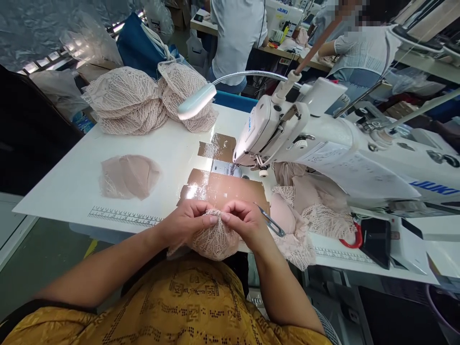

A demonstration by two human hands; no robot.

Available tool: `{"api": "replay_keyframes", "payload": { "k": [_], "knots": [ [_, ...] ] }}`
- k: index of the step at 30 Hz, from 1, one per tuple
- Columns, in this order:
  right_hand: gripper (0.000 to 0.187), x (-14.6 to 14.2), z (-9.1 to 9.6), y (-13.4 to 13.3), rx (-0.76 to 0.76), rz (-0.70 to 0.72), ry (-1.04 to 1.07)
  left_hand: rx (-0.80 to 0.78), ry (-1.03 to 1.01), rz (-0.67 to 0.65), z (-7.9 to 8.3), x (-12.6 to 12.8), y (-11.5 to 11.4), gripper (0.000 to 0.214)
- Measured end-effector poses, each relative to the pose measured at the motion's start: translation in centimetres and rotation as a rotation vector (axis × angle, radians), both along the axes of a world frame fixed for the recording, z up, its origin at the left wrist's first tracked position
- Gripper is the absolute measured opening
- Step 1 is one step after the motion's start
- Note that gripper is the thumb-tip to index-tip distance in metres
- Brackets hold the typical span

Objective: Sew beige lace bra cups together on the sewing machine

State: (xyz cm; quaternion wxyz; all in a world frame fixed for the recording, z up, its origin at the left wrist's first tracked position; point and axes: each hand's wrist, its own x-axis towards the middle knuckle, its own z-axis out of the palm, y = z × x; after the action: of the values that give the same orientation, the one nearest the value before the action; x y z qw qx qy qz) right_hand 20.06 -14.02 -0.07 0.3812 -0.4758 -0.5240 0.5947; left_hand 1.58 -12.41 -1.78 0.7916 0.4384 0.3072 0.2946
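A beige lace piece (215, 242), rounded like a bra cup, hangs at the table's front edge between my two hands. My left hand (189, 218) pinches its upper edge with thumb and forefinger. Close beside it, my right hand (246, 220) pinches the same edge. Thread snips (273, 223) lie just right of my right hand. Beyond my hands is a brown taped cardboard sheet (226, 189), in front of the sewing machine's needle area (233, 167).
The white JUKI sewing machine (287, 129) fills the right side, with a bendy lamp (197, 100) over the table. Stacked lace pieces (125, 100) stand at the back left; a sheer beige piece (130, 176) lies nearer. Right are more lace pieces (323, 215), red-handled scissors (354, 238) and a phone (375, 242).
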Motion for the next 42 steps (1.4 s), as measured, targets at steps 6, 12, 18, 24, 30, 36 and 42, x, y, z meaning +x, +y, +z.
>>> {"api": "replay_keyframes", "payload": {
  "k": [6, 12, 18, 24, 30, 36, 42],
  "knots": [
    [0.022, 0.7, -1.0, 1.3, -0.049, -0.044, 0.024, -0.311, -0.073, 0.177, 0.5, 0.0, 1.2, 0.030],
    [0.023, 4.6, 0.0, 1.4, 0.068, -0.199, -0.180, 0.323, 0.337, 0.645, 3.8, -4.6, 5.6, 0.020],
    [0.018, 5.2, 1.4, 2.6, 0.210, -0.147, -0.504, 1.353, 1.050, 0.236, 1.6, 1.1, 8.8, 0.022],
    [0.023, 4.1, -0.1, 4.9, 0.359, -0.029, -0.792, 1.468, 1.115, -0.104, -2.6, 6.6, 7.5, 0.022],
    [0.027, 3.1, -2.1, 4.9, 0.469, 0.143, -1.098, 1.417, 1.102, -0.235, 0.4, 4.6, 6.4, 0.025],
    [0.029, 3.0, -2.1, 4.7, 0.521, 0.168, -1.252, 0.893, 0.557, -0.680, 4.5, 1.9, 8.5, 0.033],
    [0.038, 3.0, -2.0, 5.0, 0.510, 0.139, -1.312, 1.401, 0.677, -0.194, -0.5, 2.7, 10.4, 0.031]
  ]
}}
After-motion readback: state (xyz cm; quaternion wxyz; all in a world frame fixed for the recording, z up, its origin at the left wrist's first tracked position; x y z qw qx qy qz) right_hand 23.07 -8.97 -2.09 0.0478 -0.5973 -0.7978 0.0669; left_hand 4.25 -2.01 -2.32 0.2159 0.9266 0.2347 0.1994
